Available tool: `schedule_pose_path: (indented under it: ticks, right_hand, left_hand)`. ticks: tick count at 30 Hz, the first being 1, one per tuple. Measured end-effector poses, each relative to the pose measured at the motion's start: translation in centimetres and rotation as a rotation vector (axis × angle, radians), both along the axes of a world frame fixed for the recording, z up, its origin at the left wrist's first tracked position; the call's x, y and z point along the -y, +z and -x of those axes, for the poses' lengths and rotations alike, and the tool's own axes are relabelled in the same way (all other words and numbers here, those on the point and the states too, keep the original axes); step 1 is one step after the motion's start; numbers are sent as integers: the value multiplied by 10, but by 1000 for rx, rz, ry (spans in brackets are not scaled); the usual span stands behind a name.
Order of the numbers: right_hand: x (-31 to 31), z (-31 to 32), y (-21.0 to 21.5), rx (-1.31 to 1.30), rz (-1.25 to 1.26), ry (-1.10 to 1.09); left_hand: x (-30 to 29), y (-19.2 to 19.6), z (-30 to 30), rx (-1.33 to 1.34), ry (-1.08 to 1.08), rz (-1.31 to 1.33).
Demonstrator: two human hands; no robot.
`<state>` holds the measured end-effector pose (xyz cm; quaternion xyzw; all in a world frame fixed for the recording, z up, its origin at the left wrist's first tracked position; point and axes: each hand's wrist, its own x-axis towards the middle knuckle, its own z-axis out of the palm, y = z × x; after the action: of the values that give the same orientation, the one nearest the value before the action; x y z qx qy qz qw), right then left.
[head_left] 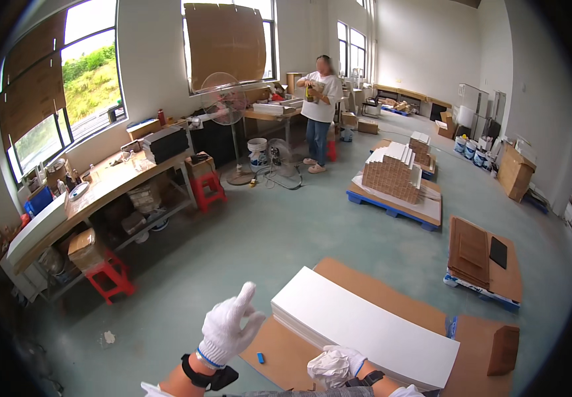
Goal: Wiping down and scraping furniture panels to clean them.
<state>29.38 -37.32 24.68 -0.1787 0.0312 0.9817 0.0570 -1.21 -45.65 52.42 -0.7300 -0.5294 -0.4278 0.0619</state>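
My left hand (pixel 231 329), in a white knitted glove with a blue cuff edge, is raised left of a stack of long white panels (pixel 365 321). Its index finger points up and the thumb stands apart, with nothing held. At the near edge of the stack, my right hand (pixel 352 358) is also gloved in white. Its fingers are closed around a crumpled white cloth (pixel 326 369). The panels lie on brown cardboard (pixel 372 291), and a small blue block (pixel 261 358) rests on the cardboard between my hands.
A workbench (pixel 110 178) with bottles and boxes runs along the left, red stools (pixel 110 278) beside it. Ahead, a person (pixel 320 109) stands near a fan (pixel 223 99). Loaded pallets (pixel 398 215) occupy the right floor, one with brown boards (pixel 469 255). A brown block (pixel 503 351) lies near right.
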Motion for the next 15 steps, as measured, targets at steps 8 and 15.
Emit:
schedule_pose_path:
  ticks: [8, 15]
  right_hand:
    - [29, -180, -80, 860, -1738, 127]
    - [120, -254, -63, 1242, -1890, 537]
  left_hand:
    - [-76, 75, -126, -74, -149, 38]
    - [-97, 69, -169, -376, -210, 189]
